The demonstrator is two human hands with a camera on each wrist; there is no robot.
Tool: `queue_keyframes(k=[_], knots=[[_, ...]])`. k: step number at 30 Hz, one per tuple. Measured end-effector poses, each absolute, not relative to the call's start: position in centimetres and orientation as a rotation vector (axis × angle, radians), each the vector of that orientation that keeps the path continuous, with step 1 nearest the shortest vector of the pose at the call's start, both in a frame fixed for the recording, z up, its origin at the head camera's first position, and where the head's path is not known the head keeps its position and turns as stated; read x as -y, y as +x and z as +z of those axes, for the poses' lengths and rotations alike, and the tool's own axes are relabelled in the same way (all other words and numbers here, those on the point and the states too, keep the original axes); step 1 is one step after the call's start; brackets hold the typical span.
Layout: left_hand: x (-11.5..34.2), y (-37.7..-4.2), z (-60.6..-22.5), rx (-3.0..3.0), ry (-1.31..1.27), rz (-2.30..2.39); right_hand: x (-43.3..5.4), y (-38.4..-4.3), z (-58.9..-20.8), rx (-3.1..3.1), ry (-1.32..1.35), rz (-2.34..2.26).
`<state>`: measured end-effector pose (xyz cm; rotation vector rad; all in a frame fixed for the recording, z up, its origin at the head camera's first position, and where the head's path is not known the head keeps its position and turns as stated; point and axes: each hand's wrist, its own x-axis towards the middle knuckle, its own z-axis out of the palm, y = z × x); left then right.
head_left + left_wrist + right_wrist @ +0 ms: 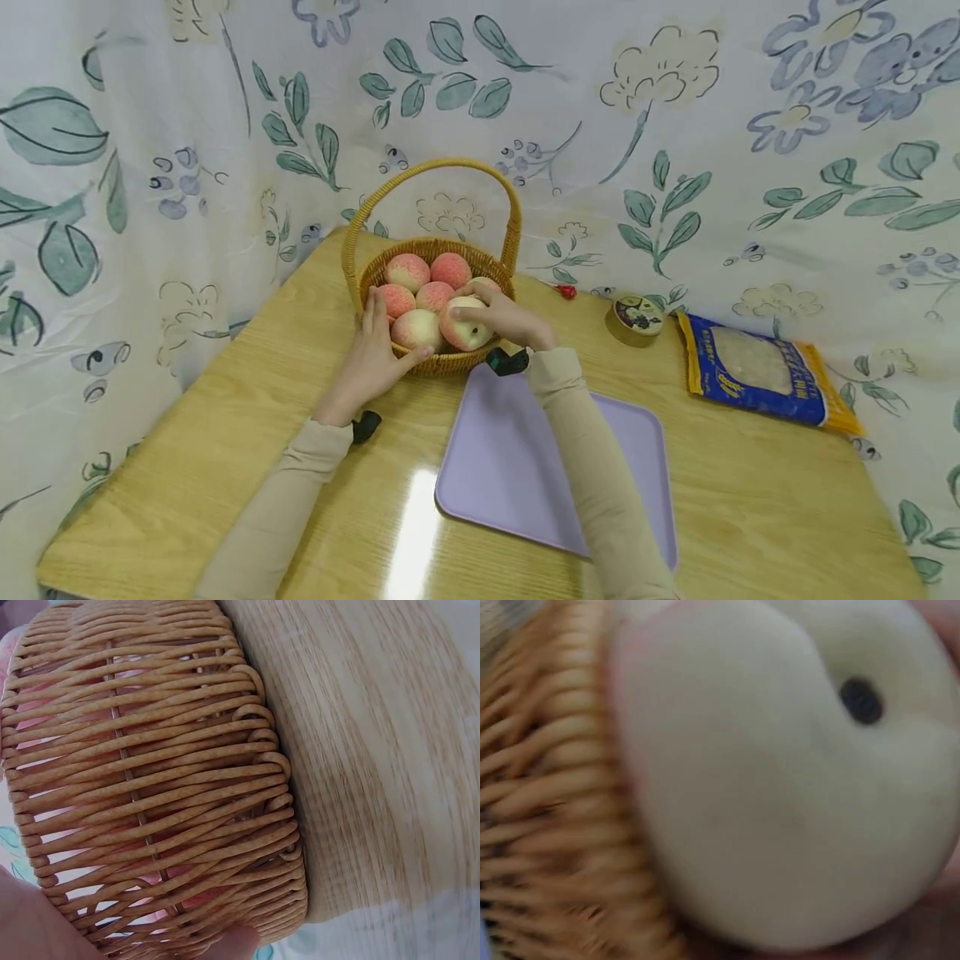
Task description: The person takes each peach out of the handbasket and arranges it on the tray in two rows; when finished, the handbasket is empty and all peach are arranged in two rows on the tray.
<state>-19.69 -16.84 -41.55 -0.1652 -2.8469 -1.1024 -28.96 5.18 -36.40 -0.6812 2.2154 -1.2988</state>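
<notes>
Head view: the right hand (510, 321) curls round a peach (465, 323) at the near rim of the basket (435, 250); the left hand (372, 354) clasps the basket's wall, thumb along its front; lifted carelessly, the peach may catch the rim and tip neighbouring fruit onto the table (225, 433).
</notes>
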Motion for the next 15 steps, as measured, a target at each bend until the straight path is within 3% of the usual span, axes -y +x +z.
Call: queue_keyframes(k=[7, 15], knots=[[16.9, -19.7, -41.6, 2.833, -0.158, -1.088, -7.2, -26.8, -37.4, -2.16, -0.686, -1.72], [16.2, -19.5, -41.2, 2.859, -0.171, -1.08, -9.7, -24.3, -38.4, -2.261, -0.616, -1.85]])
